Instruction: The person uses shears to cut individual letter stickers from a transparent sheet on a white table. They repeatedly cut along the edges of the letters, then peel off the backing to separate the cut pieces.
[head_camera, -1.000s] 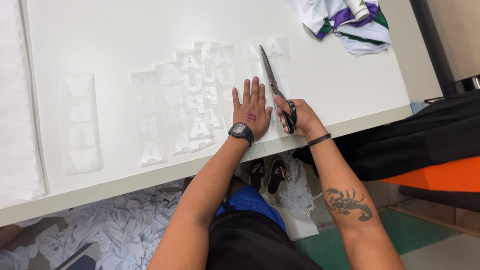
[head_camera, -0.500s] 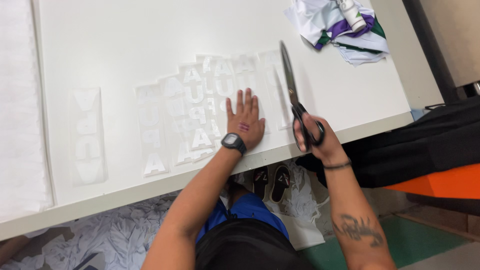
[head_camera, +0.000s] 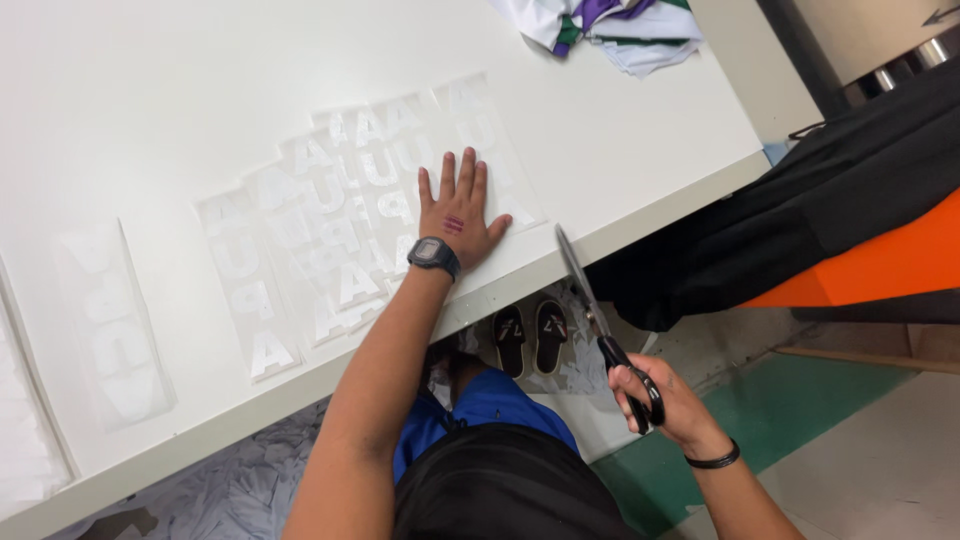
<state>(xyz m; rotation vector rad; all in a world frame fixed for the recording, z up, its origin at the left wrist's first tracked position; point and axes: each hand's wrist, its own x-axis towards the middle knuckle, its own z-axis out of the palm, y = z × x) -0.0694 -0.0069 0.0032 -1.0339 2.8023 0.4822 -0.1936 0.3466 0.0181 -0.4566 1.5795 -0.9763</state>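
Pressing our left hand (head_camera: 457, 208) flat, fingers spread, on the fanned-out clear plastic strips bearing white cut-out letters (head_camera: 330, 240), we hold them against the white table (head_camera: 150, 110) near its front edge. Our right hand (head_camera: 665, 400) sits off the table, below and to the right of that edge, with its fingers closed through the black loops of the long steel scissors (head_camera: 600, 325). The blades look closed and point up toward the table edge, just beside the nearest strip yet apart from it. We judge this as a pause between cuts: the sheets are pinned, the tool is lifted clear. A next cut would call for opening the blades and bringing them level with a strip's edge, clear of the flat hand's thumb. A separate lettered strip (head_camera: 110, 325) lies well apart on the left, and a folded white, purple and green garment (head_camera: 610, 25) rests at the far corner.
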